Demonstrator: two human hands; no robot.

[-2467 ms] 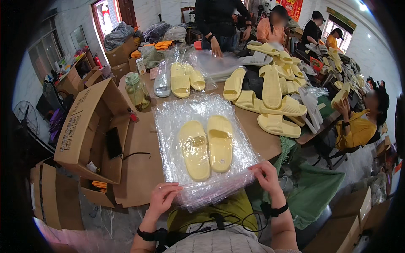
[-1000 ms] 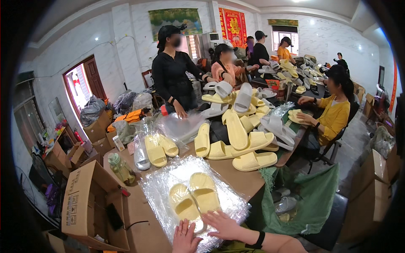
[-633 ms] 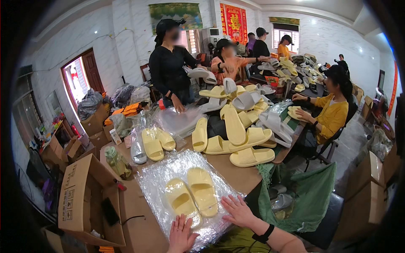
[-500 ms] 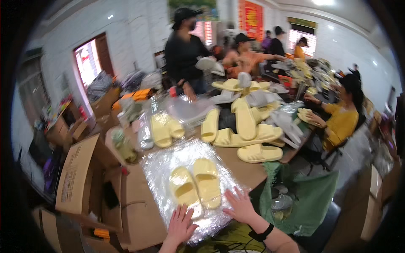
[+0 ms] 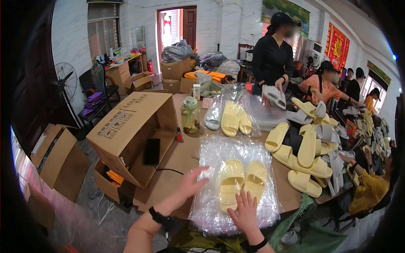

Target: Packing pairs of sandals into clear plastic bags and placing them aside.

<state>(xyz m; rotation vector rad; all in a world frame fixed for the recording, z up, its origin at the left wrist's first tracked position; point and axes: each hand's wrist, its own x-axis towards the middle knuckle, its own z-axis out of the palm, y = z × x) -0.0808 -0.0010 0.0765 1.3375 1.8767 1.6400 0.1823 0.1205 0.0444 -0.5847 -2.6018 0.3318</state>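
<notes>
Two pale yellow slippers, a left one (image 5: 232,179) and a right one (image 5: 255,173), lie side by side on a stack of shiny clear plastic bags (image 5: 204,213). Whether a layer of film covers the slippers is hard to tell through the glare. My right hand (image 5: 244,211) rests with spread fingers at the near ends of the slippers. Held over the left side of the bags, my left hand (image 5: 192,184) has its fingers stretched out and nothing in it. A dark band circles each wrist.
An open carton (image 5: 126,130) with a black phone (image 5: 152,152) stands left, beside a small red bottle (image 5: 179,135) and a green drink bottle (image 5: 190,114). Yellow and grey slippers (image 5: 306,147) pile up right. Across the table, a person in black (image 5: 274,59) holds light slippers (image 5: 274,96).
My view has swung left, shifting the scene right. My left hand has moved off the slipper's near end to the bags' left side; my right hand has come from beside the bags onto the slippers.
</notes>
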